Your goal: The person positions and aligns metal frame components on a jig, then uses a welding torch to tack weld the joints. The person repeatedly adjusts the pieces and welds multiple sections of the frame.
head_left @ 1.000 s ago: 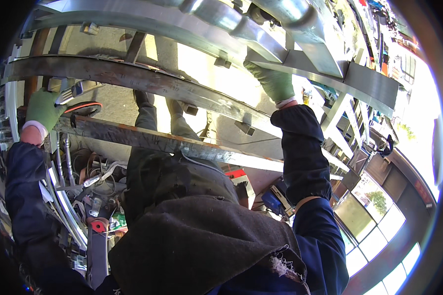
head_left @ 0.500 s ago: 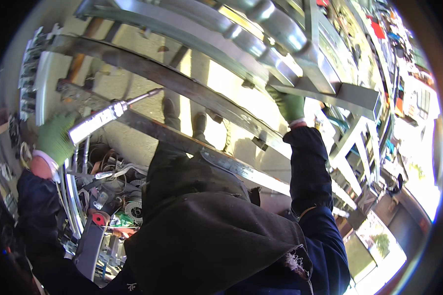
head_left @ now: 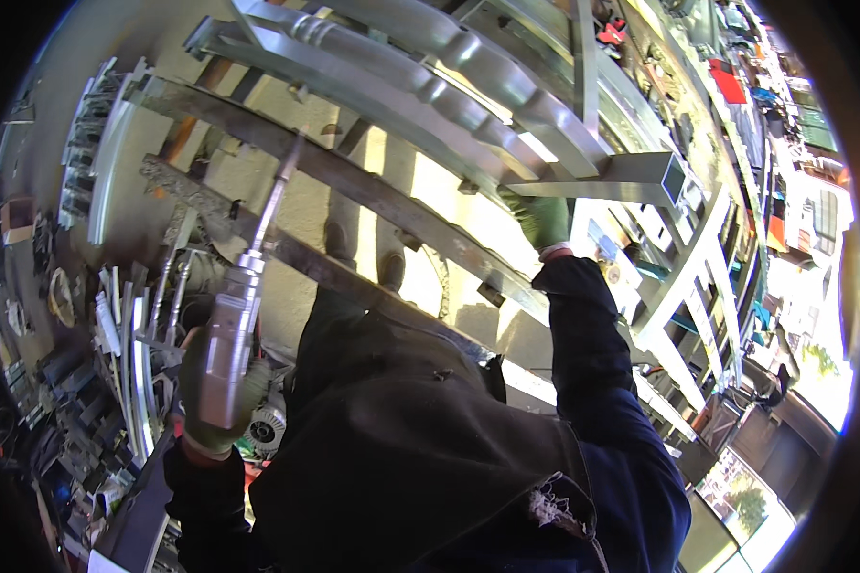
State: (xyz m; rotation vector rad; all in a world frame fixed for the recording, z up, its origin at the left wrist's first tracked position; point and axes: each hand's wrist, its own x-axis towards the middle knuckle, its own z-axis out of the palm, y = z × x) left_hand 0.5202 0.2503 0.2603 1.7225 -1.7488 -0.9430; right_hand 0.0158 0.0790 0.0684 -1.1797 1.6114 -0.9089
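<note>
My left hand (head_left: 222, 387), in a green glove, is closed around the thick silver body of a long metal tool (head_left: 234, 334). From that body a collar and a thin shaft reach away from me, the tip over the dark steel rails (head_left: 373, 191). I cannot make out the tool's exact kind. My right hand (head_left: 543, 222), gloved in green too, is at the near right corner of a silver metal frame (head_left: 592, 181) made of square tube with bulging bars. Its fingers go under the tube and are mostly hidden.
Two dark rails cross in front of me, my boots (head_left: 390, 271) showing beyond the near one. Metal profiles (head_left: 115, 153) lie at the far left, with scrap and a wire spool (head_left: 266, 430) below. More welded frames (head_left: 702, 296) stand to the right.
My left hand has come right and closer to my body with the tool, whose shaft now points more steeply away from me. The right hand stays at the frame's corner.
</note>
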